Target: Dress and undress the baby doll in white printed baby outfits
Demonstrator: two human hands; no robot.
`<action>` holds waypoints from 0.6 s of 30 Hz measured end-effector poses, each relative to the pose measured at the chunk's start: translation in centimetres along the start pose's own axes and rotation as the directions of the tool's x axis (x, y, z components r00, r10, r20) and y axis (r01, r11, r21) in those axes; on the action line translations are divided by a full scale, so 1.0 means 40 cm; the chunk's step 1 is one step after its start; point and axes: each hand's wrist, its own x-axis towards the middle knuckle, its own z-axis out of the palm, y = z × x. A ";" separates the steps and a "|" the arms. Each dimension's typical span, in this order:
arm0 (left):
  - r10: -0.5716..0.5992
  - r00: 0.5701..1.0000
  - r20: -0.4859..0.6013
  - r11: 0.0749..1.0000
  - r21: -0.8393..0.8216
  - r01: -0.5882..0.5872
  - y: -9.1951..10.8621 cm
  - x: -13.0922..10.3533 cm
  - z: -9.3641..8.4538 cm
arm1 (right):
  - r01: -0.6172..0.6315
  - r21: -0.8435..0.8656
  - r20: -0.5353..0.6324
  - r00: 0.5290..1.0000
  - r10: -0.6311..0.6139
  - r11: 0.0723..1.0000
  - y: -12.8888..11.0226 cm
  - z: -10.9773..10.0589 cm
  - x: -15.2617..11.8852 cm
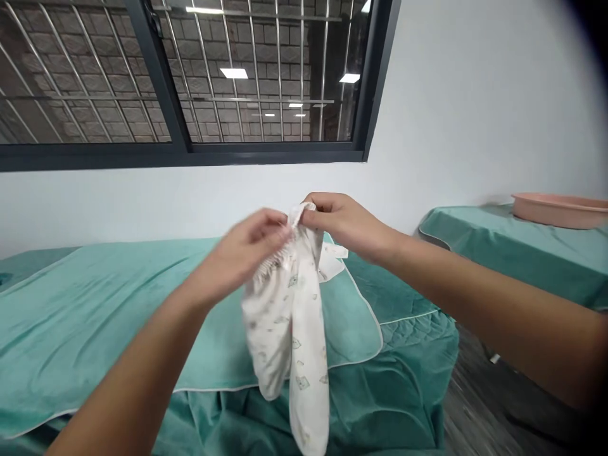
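White baby pants (306,354) with a small diamond-like print hang from my hands in front of the bed, their two legs pointing down. My right hand (330,215) pinches the waistband at the top between thumb and fingers. On the other side, my left hand (251,244) is slightly blurred, with its thumb and fingers closed on the gathered edge of the pants. Behind the pants, a small white cloth piece (332,263) with a strip-like end shows partly; the pants hide the rest, so I cannot tell whether it belongs to them.
A teal towel (204,354) with white edging lies over the bed, which has a darker green cover (394,405). At the right stands a teal-covered table (475,234) with a pink basin (560,210). A barred window (266,82) is in the wall behind.
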 end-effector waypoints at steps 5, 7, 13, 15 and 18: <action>-0.193 0.915 0.353 0.978 0.149 0.149 -0.082 -0.016 -0.001 | -0.082 0.402 -0.075 0.990 0.122 0.912 0.095 -0.002 -0.013; -0.181 0.960 0.212 0.982 0.093 0.165 -0.122 -0.012 -0.013 | -0.165 0.415 0.029 0.985 0.168 0.895 0.143 -0.005 -0.028; -0.228 0.974 -0.007 0.937 -0.274 0.218 -0.229 0.037 0.009 | -0.337 0.032 0.454 0.843 0.287 0.941 0.254 0.027 -0.033; -0.281 0.960 -0.011 0.887 -0.385 0.255 -0.262 0.052 0.023 | -0.336 0.121 0.322 0.903 0.283 0.934 0.283 0.038 -0.013; -0.358 0.930 0.084 0.821 -0.447 0.356 -0.305 0.061 0.028 | -0.295 0.362 0.141 0.955 0.261 0.884 0.317 0.050 0.017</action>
